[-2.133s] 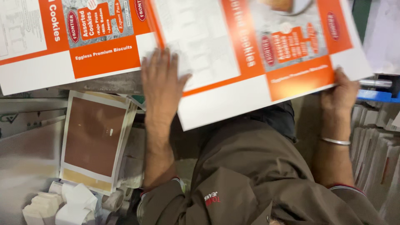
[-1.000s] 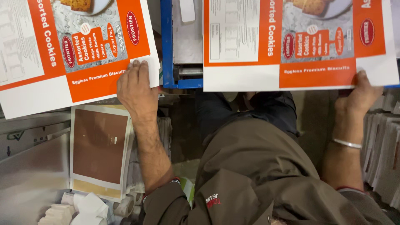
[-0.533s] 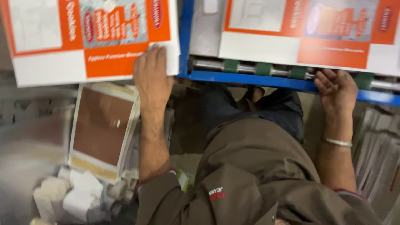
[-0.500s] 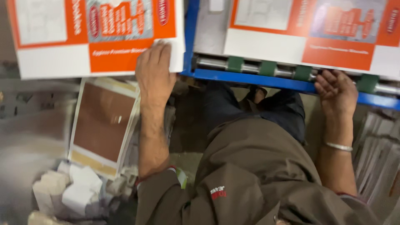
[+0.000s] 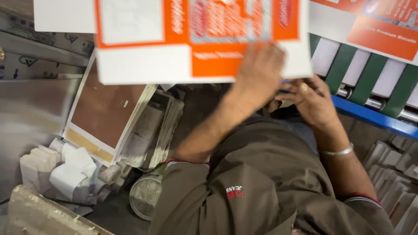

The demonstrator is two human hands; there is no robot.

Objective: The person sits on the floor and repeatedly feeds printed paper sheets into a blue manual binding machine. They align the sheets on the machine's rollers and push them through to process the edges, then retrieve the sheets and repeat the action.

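Printed carton sheet point(image 5: 191, 39): orange and white, its top running off the far edge, print smearing with motion blur. Left hand point(image 5: 259, 72): blurring, fingertips not resolving. Right hand point(image 5: 314, 101): fingertips hiding under the sheet's right corner. Second sheet point(image 5: 379, 26): being cropped by the far and right edges. Round tin point(image 5: 146, 196): partly disappearing behind the sleeve.

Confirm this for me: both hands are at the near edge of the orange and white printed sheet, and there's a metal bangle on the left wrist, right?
Not quite. The bangle is on the right wrist, not the left, as the head view shows. The rest holds: the left hand and right hand are both at the near edge of the orange and white printed sheet.
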